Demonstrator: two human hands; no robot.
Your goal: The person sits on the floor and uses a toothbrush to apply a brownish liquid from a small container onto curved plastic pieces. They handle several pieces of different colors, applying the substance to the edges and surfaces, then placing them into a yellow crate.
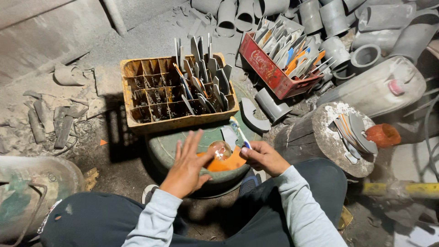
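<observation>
Dark trousers (320, 183) and pale grey sleeves (302, 206) fill the bottom edge; we sit over a round green drum top (160, 151) that serves as our table. Left hand (185, 167) is spread flat, fingers (183, 144) wide and loose, its thumb touching an orange flat piece (226, 163) that lies on the near part of the drum top. Left grip is wide and holds nothing. Right hand (264, 158) has its grip narrow, pinched on the right edge of the orange flat piece. A small shiny round ball (220, 149) sits on that orange piece, between the two hands. Blue and white brush (241, 132) lies just beyond the right hand; we cannot tell if the fingers touch it.

Behind the drum, a yellow crate (137, 119) with compartments, right half stuffed with upright grey blades (206, 82). Further right, a red crate (270, 73) tilted, full of grey, orange and blue pieces. Wooden stump (311, 137) on the right carries a stack of curved grey pieces (354, 132) and an orange-red cup (383, 135) at its edge. Grey pipe sections (334, 18) are piled at the top. Dusty floor (68, 55) all round.
</observation>
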